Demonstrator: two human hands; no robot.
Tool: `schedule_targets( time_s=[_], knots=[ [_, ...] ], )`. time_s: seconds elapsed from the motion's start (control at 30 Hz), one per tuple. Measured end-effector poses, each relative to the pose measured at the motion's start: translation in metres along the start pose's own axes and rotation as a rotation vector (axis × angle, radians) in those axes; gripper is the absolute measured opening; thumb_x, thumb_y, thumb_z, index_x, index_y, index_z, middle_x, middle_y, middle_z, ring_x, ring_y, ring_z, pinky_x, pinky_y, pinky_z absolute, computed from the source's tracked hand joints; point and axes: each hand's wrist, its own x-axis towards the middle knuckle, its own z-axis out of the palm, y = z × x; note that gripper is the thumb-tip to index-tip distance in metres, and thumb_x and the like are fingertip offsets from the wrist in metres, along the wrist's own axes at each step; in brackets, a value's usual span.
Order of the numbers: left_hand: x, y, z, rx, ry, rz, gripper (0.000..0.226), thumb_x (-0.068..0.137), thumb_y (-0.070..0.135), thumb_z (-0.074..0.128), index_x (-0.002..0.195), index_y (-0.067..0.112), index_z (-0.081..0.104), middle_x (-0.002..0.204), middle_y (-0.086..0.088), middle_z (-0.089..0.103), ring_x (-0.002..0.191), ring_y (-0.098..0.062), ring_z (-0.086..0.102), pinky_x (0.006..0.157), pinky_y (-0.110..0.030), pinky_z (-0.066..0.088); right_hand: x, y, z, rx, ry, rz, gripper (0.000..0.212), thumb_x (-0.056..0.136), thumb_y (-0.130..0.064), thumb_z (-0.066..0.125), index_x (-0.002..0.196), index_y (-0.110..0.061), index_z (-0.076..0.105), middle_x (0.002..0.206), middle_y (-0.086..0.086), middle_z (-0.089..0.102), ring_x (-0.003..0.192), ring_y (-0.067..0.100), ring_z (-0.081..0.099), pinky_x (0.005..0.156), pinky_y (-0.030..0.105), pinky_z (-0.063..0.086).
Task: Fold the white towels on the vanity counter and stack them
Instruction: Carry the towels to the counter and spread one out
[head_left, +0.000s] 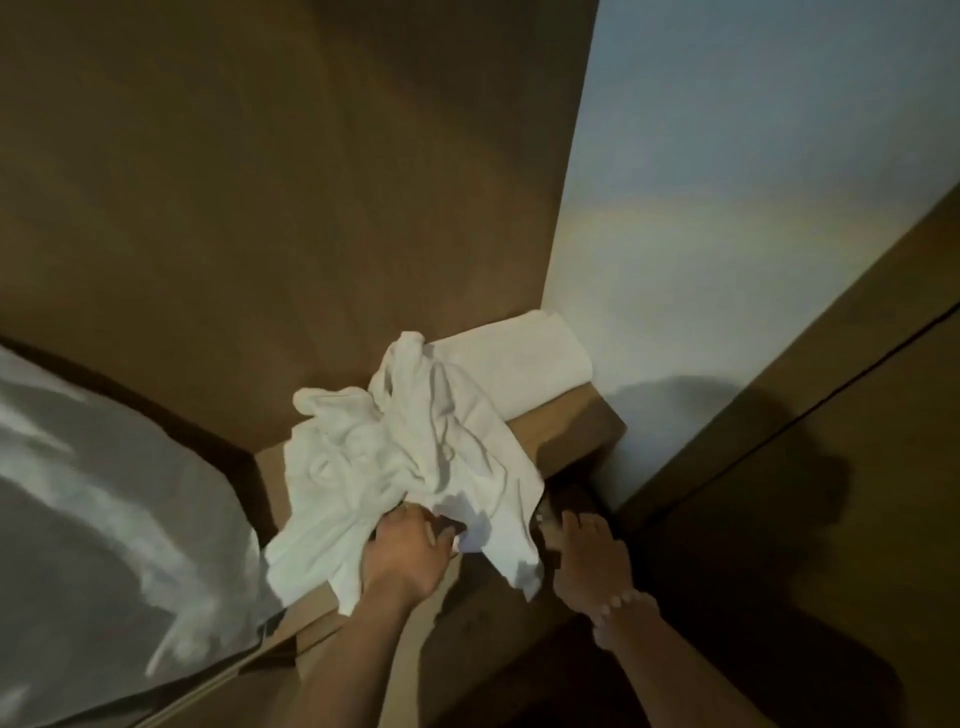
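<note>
Gripping crumpled white towel (415, 457), L hand (405, 551); folded towel (514, 358) behind.

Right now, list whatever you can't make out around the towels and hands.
All in the head view.
1. Crumpled towel pile: whether it is one towel or several; its own folds hide that.
2. Folded towel: near end covered by the pile; layers too blurred to count.
3. Left hand: fingers sunk in cloth, gripping or pressing unclear.
4. Right hand: fingertips in dark shadow by the hanging corner; contact unclear.
</note>
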Motion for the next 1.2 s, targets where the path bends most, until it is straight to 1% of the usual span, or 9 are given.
schedule_targets(
  time_s=[0.2, 0.4, 0.63, 0.77, 0.83, 0.9, 1.03, 1.13, 1.2],
  knots=[
    [0.062, -0.047, 0.162, -0.198, -0.089, -0.22, 0.062, 0.087, 0.047, 0.057, 0.135, 0.012, 0.04, 0.137, -0.006, 0.047, 0.127, -0.023, 0.042, 0.104, -0.032, 0.037, 0.109, 0.038, 0.096, 0.317, 0.028, 0.017, 0.091, 0.088, -0.038, 0.061, 0.15, -0.022, -0.004, 0.154, 0.005, 0.021, 0.138, 0.022, 0.028, 0.108, 0.033, 0.034],
    [0.119, -0.106, 0.295, -0.57, 0.354, -0.364, 0.076, 0.074, 0.043, 0.073, 0.132, 0.004, 0.043, 0.13, -0.011, 0.051, 0.118, -0.023, 0.05, 0.098, -0.034, 0.042, 0.229, 0.034, 0.202, 0.804, 0.243, -0.229, 0.115, 0.071, -0.034, 0.079, 0.149, -0.03, -0.006, 0.15, 0.006, 0.026, 0.131, 0.021, 0.034, 0.098, 0.031, 0.036],
    [0.161, -0.069, 0.356, -0.99, 0.203, 0.042, 0.085, 0.071, 0.044, 0.075, 0.137, 0.023, 0.026, 0.119, 0.019, 0.043, 0.113, -0.004, 0.046, 0.093, -0.023, 0.043, 0.229, 0.012, 0.241, 1.047, 0.449, -0.546, 0.073, 0.081, -0.019, 0.071, 0.14, -0.031, 0.03, 0.121, -0.012, 0.046, 0.116, 0.007, 0.045, 0.089, 0.022, 0.045],
    [0.137, -0.046, 0.307, -1.034, 0.397, 0.282, 0.088, 0.076, 0.035, 0.073, 0.136, 0.029, 0.009, 0.107, 0.03, 0.035, 0.1, 0.009, 0.044, 0.084, -0.01, 0.042, 0.203, -0.03, 0.167, 1.082, 0.618, -0.722, 0.053, 0.077, -0.023, 0.073, 0.113, -0.03, 0.035, 0.107, -0.014, 0.045, 0.102, 0.011, 0.051, 0.086, 0.03, 0.049],
    [0.138, -0.04, 0.246, -0.942, 0.685, 0.384, 0.08, 0.081, 0.027, 0.07, 0.134, 0.02, 0.011, 0.106, 0.027, 0.036, 0.096, 0.01, 0.045, 0.078, -0.003, 0.043, 0.193, -0.066, 0.122, 1.082, 0.694, -0.783, 0.048, 0.075, -0.027, 0.073, 0.106, -0.027, 0.036, 0.104, -0.008, 0.048, 0.101, 0.014, 0.053, 0.088, 0.035, 0.051],
    [0.149, -0.043, 0.18, -0.711, 0.975, 0.477, 0.06, 0.084, 0.014, 0.062, 0.127, 0.01, 0.02, 0.106, 0.012, 0.046, 0.094, -0.004, 0.053, 0.08, -0.016, 0.05, 0.184, -0.093, 0.084, 0.994, 0.766, -0.882, 0.039, 0.079, -0.029, 0.069, 0.103, -0.022, 0.039, 0.094, -0.011, 0.05, 0.094, 0.009, 0.056, 0.084, 0.026, 0.051],
    [0.175, -0.074, 0.084, 0.115, 1.225, 0.463, 0.04, 0.088, 0.014, 0.044, 0.126, 0.002, 0.036, 0.113, -0.019, 0.054, 0.1, -0.031, 0.053, 0.079, -0.04, 0.04, 0.185, -0.106, 0.045, 0.853, 0.455, -0.977, 0.022, 0.097, -0.034, 0.046, 0.087, -0.014, 0.047, 0.082, 0.0, 0.065, 0.069, 0.003, 0.064, 0.05, 0.012, 0.047],
    [0.186, -0.096, 0.045, 0.726, 1.245, 0.562, 0.036, 0.088, 0.021, 0.035, 0.111, -0.003, 0.048, 0.113, -0.028, 0.052, 0.105, -0.04, 0.05, 0.069, -0.048, 0.039, 0.205, -0.11, 0.044, 0.405, 0.847, -0.932, 0.044, 0.092, -0.035, 0.052, 0.128, -0.011, 0.045, 0.129, 0.01, 0.055, 0.116, 0.02, 0.053, 0.085, 0.02, 0.042],
    [0.197, -0.11, 0.029, 0.953, 1.218, 0.596, 0.027, 0.086, 0.015, 0.034, 0.1, -0.004, 0.046, 0.102, -0.032, 0.052, 0.095, -0.045, 0.052, 0.059, -0.042, 0.034, 0.221, -0.112, 0.058, 0.23, 0.798, -0.975, 0.062, 0.09, -0.031, 0.056, 0.144, -0.014, 0.029, 0.141, 0.009, 0.044, 0.129, 0.021, 0.041, 0.099, 0.023, 0.032]
  ],
)
